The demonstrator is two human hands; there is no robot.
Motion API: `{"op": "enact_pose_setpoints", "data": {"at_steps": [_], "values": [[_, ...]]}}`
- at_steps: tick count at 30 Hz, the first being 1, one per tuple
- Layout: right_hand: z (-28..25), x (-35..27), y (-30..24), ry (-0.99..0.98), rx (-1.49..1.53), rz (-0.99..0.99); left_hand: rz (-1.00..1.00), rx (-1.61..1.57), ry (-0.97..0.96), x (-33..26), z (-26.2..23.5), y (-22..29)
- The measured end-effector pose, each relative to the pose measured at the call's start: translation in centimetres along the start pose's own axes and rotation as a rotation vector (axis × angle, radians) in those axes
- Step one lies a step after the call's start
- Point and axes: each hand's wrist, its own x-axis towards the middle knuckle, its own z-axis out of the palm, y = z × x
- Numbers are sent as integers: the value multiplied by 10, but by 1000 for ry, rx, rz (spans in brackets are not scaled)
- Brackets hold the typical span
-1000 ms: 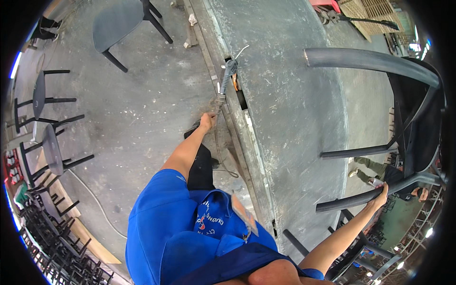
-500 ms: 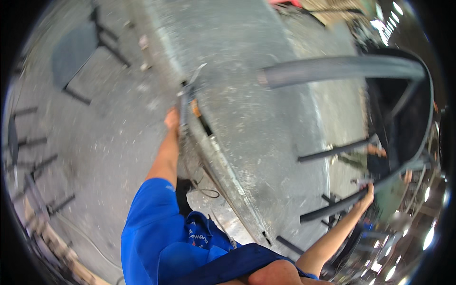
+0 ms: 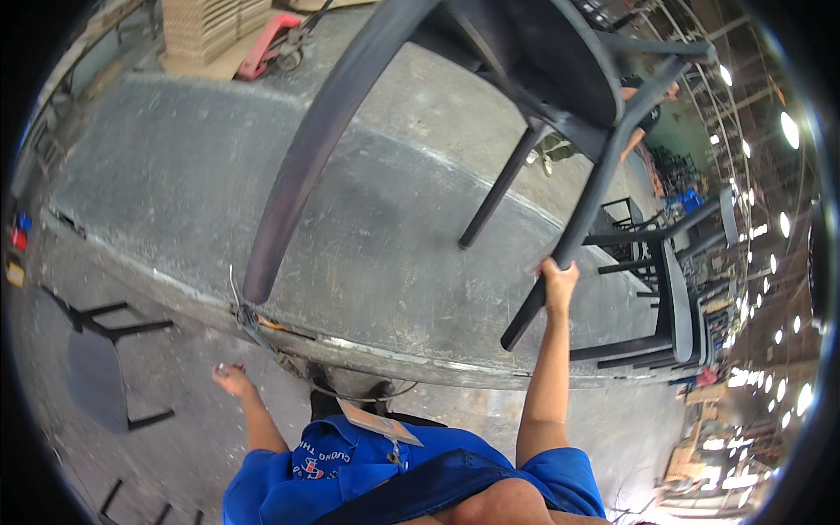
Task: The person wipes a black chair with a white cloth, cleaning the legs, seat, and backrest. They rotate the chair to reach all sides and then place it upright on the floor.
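My right hand (image 3: pixel 558 282) is wrapped round one leg of a black wooden chair (image 3: pixel 328 131). The chair is tilted over the grey-topped work table (image 3: pixel 201 157), its legs pointing down toward me; the upper part is cut off by the picture's top edge. Below the table's near edge, my left hand (image 3: pixel 232 380) is held away from the chair with its fingers curled. Something small and pale may be in it, too small to name. Close to that hand, a grey metal tool (image 3: pixel 248 322) with a thin curved tip sits at the table edge.
More black chairs (image 3: pixel 669 297) stand at the right end of the table. Another chair (image 3: pixel 96 372) is on the floor at left. Beyond the table are a red pallet jack (image 3: pixel 269 45), stacked boards (image 3: pixel 206 31) and a person's arm (image 3: pixel 632 144).
My view has swung round to the right. The chair, gripped by my right hand in both frames, now spans the middle of the view. My left hand has come away from the table-edge tool.
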Motion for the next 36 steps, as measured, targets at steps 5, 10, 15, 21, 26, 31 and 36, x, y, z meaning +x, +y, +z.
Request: {"op": "enact_pose_setpoints", "data": {"at_steps": [5,10,15,21,26,31,36], "values": [[-5,-48,28,-217,304,167,523,-146,-15,35,-2,157],[-5,-61,32,-286,327,227,866,-537,-118,-75,20,359],[5,-104,3,-199,286,221,938,-504,-571,-265,30,404],[14,-149,-21,-248,434,283,70,-451,-1315,-401,63,266],[20,-149,-21,-247,481,237,-335,-107,-1371,-437,77,162],[25,-149,-14,-221,608,136,-382,42,-1532,-457,89,159],[28,-152,-9,-199,550,42,-105,27,-1415,-467,83,172]]}}
